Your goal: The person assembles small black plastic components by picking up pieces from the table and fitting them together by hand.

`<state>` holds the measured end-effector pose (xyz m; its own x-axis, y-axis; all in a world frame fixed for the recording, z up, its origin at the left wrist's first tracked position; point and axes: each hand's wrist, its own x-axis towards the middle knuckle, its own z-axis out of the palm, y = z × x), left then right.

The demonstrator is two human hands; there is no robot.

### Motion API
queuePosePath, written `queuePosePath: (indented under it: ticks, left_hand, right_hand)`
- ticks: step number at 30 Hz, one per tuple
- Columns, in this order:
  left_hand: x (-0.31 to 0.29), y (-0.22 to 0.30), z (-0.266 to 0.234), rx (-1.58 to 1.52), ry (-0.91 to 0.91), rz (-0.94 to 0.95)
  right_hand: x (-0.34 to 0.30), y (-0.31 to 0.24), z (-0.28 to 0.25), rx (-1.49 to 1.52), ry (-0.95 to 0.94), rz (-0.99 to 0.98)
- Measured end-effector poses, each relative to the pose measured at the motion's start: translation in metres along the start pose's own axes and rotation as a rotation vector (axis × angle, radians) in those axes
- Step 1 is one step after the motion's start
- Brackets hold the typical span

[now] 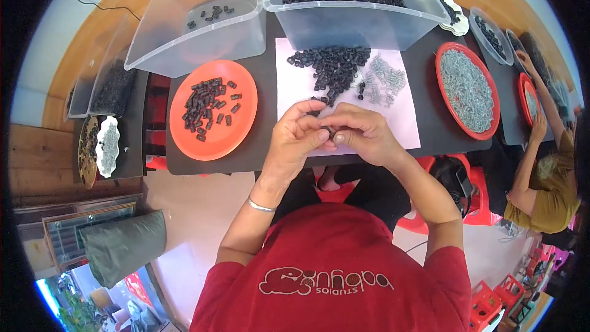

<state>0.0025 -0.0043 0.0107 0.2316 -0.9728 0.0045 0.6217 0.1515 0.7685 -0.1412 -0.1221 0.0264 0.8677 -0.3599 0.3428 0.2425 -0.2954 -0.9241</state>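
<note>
Head view: left hand (pixel 292 136) and right hand (pixel 369 131) pinch one piece (pixel 329 131); black parts (pixel 335 72) remain at twelve o'clock (seemingly finished ones (pixel 209 95) at nine).

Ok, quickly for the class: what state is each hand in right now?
Left hand: closed, pinching a small dark part, mostly hidden by the fingers.
Right hand: closed, thumb and fingertips on that same part.
</note>
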Motion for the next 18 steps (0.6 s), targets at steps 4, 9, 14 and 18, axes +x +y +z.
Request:
queuePosePath:
  ticks: [4,9,14,18]
  left_hand:
    - [0.0,-0.002,-0.003,0.013,0.008,0.042]
    - [-0.003,-0.008,-0.004,-0.01,0.039,0.104]
    - [-0.002,-0.01,-0.007,-0.047,0.039,0.127]
    - [-0.001,-0.012,-0.005,-0.065,0.068,0.149]
  right_hand:
    - [-0.002,-0.007,0.008,-0.138,0.084,0.033]
    - [-0.002,-0.012,0.024,-0.285,0.278,-0.137]
    - [0.0,-0.013,0.031,-0.35,0.387,-0.231]
    - [0.0,-0.013,0.031,-0.38,0.399,-0.207]
